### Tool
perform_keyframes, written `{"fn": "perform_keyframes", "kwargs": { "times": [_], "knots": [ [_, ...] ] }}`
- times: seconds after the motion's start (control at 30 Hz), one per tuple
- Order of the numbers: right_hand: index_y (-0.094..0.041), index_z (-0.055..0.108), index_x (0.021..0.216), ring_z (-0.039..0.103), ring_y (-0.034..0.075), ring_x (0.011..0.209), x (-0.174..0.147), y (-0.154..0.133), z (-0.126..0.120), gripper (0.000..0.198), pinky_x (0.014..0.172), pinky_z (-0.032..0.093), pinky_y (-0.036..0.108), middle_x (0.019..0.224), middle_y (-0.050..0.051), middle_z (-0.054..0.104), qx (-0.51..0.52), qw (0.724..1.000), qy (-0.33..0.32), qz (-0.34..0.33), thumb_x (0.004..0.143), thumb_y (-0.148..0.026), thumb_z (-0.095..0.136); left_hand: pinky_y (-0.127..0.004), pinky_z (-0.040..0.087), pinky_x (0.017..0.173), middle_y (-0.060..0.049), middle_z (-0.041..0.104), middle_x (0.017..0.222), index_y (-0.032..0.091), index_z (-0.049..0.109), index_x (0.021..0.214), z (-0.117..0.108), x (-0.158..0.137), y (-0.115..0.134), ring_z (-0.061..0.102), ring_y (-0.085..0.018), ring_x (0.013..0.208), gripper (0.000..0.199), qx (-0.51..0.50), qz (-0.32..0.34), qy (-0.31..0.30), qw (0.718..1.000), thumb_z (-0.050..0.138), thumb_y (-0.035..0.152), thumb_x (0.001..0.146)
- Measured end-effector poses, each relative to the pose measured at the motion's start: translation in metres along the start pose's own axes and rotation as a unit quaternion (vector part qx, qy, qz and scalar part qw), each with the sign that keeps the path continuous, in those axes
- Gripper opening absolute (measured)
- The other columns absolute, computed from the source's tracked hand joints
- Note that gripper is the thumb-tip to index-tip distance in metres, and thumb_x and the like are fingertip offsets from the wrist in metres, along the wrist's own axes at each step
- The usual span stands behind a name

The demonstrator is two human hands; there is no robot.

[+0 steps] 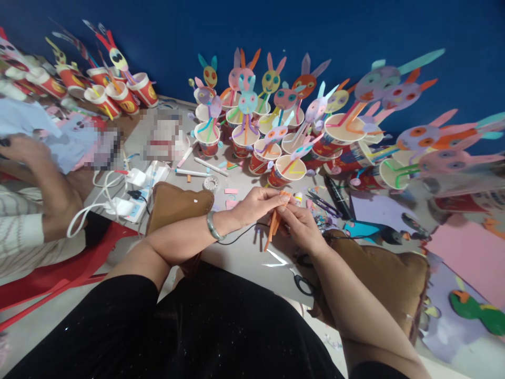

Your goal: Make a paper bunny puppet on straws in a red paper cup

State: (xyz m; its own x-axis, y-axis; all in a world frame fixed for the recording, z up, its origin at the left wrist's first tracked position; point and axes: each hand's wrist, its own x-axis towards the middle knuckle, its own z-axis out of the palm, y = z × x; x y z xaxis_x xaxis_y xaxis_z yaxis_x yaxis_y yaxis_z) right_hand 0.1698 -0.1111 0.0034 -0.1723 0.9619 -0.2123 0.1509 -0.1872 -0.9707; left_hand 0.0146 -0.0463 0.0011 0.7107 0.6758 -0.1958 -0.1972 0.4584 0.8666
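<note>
Both of my hands meet over the table around a bundle of thin orange strips (273,227), which look like paper. My left hand (258,204) pinches their upper end, and a bangle circles that wrist. My right hand (299,221) is closed on the same strips from the other side, thumb on top. Their loose ends hang down and spread a little. Just below lies a pair of scissors (304,284) with its blades apart. Beyond my hands stands a paper cup (281,181) with a blue paper rabbit head on it.
Several red cups with paper rabbit figures (248,134) crowd the back. Brown cushions (177,205) lie under both forearms. A power strip (152,184) with white cables, a tape roll (211,183) and a black marker (337,196) surround the workspace. Another person's arm (51,179) is at left.
</note>
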Motion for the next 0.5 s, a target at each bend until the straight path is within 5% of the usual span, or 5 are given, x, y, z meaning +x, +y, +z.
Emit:
{"fn": "perform_keyframes", "kwargs": {
  "times": [0.5],
  "knots": [
    [-0.017,0.070,0.077,0.049,0.011,0.044,0.0005,0.0015,-0.0058,0.063,0.044,0.036,0.025,0.054,0.001,0.060,-0.015,0.999,-0.038,0.004,0.093,-0.074,0.049,-0.031,0.061,0.063,-0.009,0.078,0.084,0.017,0.074,0.122,-0.0010,-0.0027,-0.0014,0.073,-0.018,0.066,0.049,0.021,-0.026,-0.007,0.999,0.068,0.053,0.090]
  ]
}}
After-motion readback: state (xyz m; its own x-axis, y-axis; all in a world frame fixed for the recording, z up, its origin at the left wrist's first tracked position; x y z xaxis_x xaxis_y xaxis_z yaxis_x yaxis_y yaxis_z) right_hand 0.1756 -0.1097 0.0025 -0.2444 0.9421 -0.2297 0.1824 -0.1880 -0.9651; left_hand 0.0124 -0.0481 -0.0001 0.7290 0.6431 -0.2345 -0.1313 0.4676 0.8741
